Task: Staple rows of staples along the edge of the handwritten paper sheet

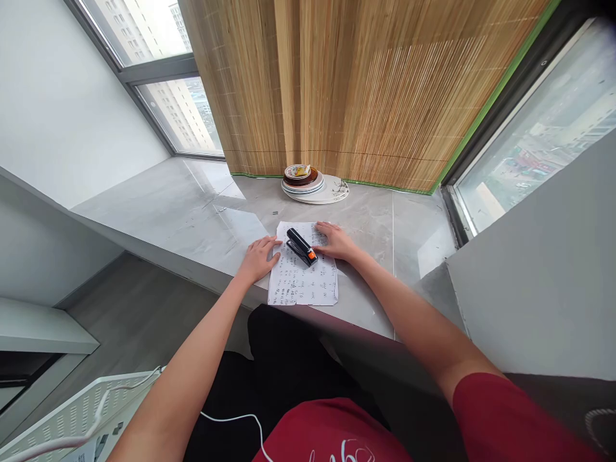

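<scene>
Sheets of handwritten paper (303,285) lie on the grey stone ledge, close to its front edge. On top of them rests a black stapler (301,246) with an orange patch at its near end, lying at a slant. My left hand (260,256) is flat at the paper's left edge, fingers stretched out. Over the upper right part of the paper lies my right hand (335,242), fingers spread, its thumb close to the stapler. Neither hand grips anything. How many sheets there are, I cannot tell.
Behind the paper a stack of plates (315,190) stands against a bamboo blind (337,96). Windows flank the blind on both sides. A white perforated basket (110,401) and a white cable (99,414) are at the lower left.
</scene>
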### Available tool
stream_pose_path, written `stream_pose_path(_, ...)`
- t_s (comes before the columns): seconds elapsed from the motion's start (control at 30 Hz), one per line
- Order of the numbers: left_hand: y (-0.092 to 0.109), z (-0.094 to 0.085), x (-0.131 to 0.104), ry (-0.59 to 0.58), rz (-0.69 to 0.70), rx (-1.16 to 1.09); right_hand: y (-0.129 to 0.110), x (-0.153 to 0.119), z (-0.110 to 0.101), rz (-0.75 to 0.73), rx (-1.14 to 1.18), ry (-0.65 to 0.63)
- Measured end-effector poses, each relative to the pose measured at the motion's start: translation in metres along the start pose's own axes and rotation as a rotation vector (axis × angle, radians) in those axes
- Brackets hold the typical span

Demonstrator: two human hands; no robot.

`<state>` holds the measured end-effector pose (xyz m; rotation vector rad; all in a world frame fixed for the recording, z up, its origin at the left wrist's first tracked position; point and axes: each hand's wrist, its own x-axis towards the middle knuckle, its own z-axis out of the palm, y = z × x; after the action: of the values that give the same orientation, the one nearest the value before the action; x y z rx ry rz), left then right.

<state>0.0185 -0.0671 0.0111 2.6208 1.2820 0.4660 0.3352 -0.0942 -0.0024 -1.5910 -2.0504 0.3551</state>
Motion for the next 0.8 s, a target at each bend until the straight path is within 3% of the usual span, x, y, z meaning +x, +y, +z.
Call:
stream_pose_path(0.27,0.000,0.000,0.000,-0.012,0.000,0.003,-0.013,-0.007,-0.003,0.038,-0.224,-0.200)
stream_pose_path(0.4,-0.001,0.000,0.000,-0.013,-0.003,0.007,-0.022,-0.008,-0.006,0.119,-0.317,-0.225)
stream_pose_path(0.7,-0.001,0.001,0.000,-0.012,0.000,0.015,-0.001,-0.013,-0.020,0.470,-0.317,-0.070)
stream_pose_path(0.8,-0.002,0.002,0.000,-0.003,0.006,0.022,0.001,-0.011,-0.021,0.493,-0.278,0.039)
